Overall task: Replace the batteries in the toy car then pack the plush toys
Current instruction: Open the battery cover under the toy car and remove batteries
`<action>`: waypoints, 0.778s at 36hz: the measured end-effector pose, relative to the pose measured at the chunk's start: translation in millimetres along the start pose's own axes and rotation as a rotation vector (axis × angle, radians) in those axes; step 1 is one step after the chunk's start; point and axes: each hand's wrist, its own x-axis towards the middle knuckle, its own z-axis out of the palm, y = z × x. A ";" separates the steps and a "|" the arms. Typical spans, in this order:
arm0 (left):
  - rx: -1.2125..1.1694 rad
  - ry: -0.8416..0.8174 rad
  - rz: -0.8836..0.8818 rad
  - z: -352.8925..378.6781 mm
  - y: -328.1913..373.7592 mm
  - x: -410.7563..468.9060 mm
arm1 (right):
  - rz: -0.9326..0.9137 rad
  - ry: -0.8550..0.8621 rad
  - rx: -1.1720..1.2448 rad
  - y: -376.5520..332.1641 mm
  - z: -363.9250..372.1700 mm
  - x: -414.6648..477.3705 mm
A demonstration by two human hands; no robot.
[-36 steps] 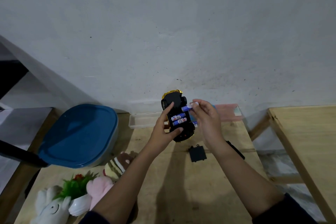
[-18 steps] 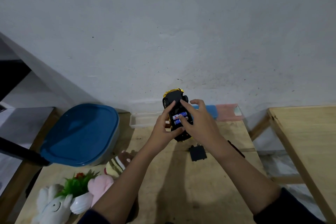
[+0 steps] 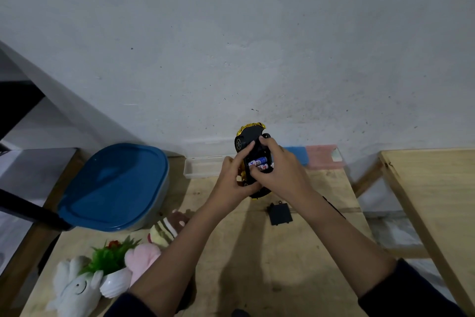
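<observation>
just above the far end of the wooden surface [image 3: 257, 252], the toy car [image 3: 250, 136] is held belly-up in both hands, its black underside turned toward the camera. its long axis runs away from the person toward the wall [image 3: 231, 46], leaning a little to the left, with the gold end farthest away and one wheel showing at its upper left. the open bay in the underside shows two batteries [image 3: 259, 163] lying crosswise to the car's length, one just beside the other. the left hand [image 3: 231, 183] grips the car from the left flank, fingers curled under the body and the thumb laid up along the underside. the right hand [image 3: 280, 170] is curled over the right flank, index finger reaching toward the far end of the bay and thumb tip resting by the nearer battery. both forearms rise from the bottom edge and converge on the car. the loose black battery cover [image 3: 279, 214] lies flat on the surface just below the right wrist. the plush toys [image 3: 74, 288] lie bunched at the near left corner, near a blue-lidded container [image 3: 113, 185].
</observation>
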 end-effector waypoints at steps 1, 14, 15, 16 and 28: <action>0.003 -0.004 -0.001 -0.4 1.5 -0.1 | 0.007 0.008 0.015 -0.8 0.4 0.0; -0.035 -0.035 0.004 5.5 9.8 -5.5 | 0.041 0.045 0.185 -3.0 -5.3 -7.0; -0.039 -0.039 0.006 4.6 10.7 -5.3 | 0.042 0.044 0.190 -2.6 -5.7 -7.4; -0.043 -0.042 0.008 3.7 11.6 -5.2 | 0.042 0.044 0.194 -2.2 -5.9 -7.8; -0.035 -0.032 0.029 -8.0 15.2 -0.2 | -0.092 0.180 0.120 -1.1 0.5 -9.8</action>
